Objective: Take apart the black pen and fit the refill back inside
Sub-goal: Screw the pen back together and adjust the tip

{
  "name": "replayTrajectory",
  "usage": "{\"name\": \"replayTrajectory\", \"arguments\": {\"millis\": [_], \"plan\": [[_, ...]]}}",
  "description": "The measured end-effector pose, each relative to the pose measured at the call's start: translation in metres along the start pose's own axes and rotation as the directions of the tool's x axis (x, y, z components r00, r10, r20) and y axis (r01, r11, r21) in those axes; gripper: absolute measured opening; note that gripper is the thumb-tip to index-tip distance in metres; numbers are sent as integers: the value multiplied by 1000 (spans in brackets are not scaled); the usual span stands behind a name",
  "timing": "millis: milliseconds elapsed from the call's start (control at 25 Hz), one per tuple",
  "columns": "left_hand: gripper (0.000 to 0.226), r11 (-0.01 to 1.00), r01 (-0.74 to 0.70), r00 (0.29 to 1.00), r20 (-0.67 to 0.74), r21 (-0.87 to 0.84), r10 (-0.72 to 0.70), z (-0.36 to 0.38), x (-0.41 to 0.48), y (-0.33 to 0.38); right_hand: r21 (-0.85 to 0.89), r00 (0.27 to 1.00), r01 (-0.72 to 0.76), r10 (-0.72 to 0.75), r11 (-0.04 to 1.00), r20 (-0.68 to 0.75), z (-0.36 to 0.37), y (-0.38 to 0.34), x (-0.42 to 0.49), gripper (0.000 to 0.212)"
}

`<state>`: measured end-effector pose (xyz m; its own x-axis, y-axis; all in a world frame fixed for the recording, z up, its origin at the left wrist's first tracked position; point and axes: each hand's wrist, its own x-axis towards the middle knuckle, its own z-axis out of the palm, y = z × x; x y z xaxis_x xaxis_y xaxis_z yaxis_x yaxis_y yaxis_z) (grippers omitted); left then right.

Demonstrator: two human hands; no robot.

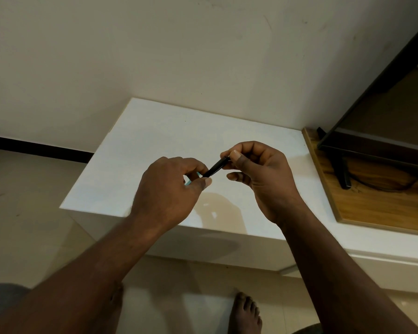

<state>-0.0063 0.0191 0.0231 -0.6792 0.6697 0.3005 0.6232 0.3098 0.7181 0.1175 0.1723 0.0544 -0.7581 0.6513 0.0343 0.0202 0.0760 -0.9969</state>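
Pen [215,168] spans both hands above the table [155,131], slanting up-right: left hand [169,189] pinches the lower end, right hand [258,169] the upper.

Dim, warm indoor light; soft shadows on the white table [155,131]; wide-angle bending at edges; slight softness.

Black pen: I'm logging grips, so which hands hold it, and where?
Both hands hold the black pen above the white table: left hand pinches its lower end, right hand its upper end.
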Motion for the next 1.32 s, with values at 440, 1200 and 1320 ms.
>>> {"name": "replayTrajectory", "arguments": {"millis": [440,1200,1320], "plan": [[14,999,-38,998,-45,26,39,-1,-1,1,7,997,-68,69,998,-26,1,-1,0,11],[16,999,-49,999,-17,7,49,1,-4,3,103,980,-183,190,978,-63,12,3,-1,13],[17,999,-49,999,-14,13,49,2,-5,3,98,978,-182,190,978,-87,13,3,-1,13]]}}
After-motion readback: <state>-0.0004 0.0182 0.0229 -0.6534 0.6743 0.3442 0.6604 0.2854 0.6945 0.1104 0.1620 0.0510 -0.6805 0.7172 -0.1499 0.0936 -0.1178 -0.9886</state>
